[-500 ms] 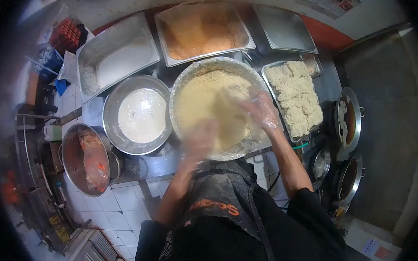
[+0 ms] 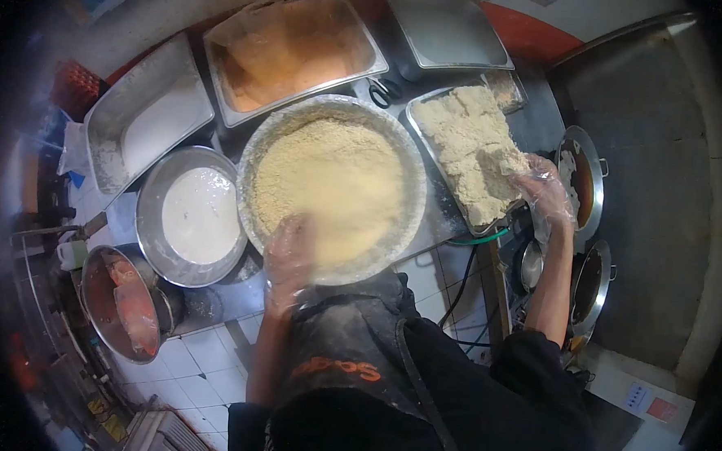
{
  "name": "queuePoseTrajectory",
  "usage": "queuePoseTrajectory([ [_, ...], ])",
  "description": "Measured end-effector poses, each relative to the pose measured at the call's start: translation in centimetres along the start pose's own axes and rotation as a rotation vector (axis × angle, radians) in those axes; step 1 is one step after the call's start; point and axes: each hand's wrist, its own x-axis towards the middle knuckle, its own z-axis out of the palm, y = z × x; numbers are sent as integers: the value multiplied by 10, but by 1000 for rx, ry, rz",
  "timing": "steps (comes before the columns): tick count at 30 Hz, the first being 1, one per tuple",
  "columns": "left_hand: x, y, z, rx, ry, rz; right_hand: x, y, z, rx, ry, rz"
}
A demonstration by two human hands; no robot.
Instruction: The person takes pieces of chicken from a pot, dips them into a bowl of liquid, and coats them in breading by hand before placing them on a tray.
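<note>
My right hand (image 2: 547,190), in a clear plastic glove, grips a breaded piece (image 2: 505,161) at the right side of a metal tray (image 2: 431,157). Pale, crumb-coated pieces (image 2: 462,126) are heaped on that tray. Over the near left part of a large round bowl (image 2: 416,187) is my gloved left hand (image 2: 290,250), its fingers smeared by motion. Dry yellowish breading (image 2: 323,162) fills the bowl. Whether the left hand holds anything cannot be made out.
Left of the bowl stands a metal basin (image 2: 150,235) of white batter. A pot (image 2: 99,318) holds reddish, bagged contents. Behind are a pan of white powder (image 2: 166,121), a pan of orange powder (image 2: 292,63) and black-handled scissors (image 2: 382,93). Woks (image 2: 596,185) stand at right.
My right hand has moved from the bowl to the tray, with a breaded piece in it. My left hand has shifted to the bowl's near left side. The view has turned rightward.
</note>
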Motion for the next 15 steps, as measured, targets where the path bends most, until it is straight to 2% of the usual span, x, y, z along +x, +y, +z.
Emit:
queuePoseTrajectory([
  [2,2,5,-1,-12,-18,-65,20,38,-13,-6,-72,17],
  [3,2,7,-2,-101,-76,-207,24,42,-12,-75,-75,14],
  [6,8,17,-6,-81,-72,-162,39,51,-13,-149,-194,81],
  [7,8,18,-3,-140,-43,-274,51,64,-14,-107,-266,80],
  [10,9,20,0,-87,-16,-316,83,83,1,-201,-297,144],
  [11,8,19,1,-81,-12,-324,100,99,5,-215,-310,105],
  [12,7,16,2,-79,-9,-352,106,95,7,-216,-319,99],
  [13,6,15,4,-77,-4,-380,110,83,11,-340,-316,121],
  [14,7,16,4,-71,2,-386,114,77,14,-465,-311,143],
  [15,9,17,4,-38,10,-351,118,76,15,-465,-318,135],
])
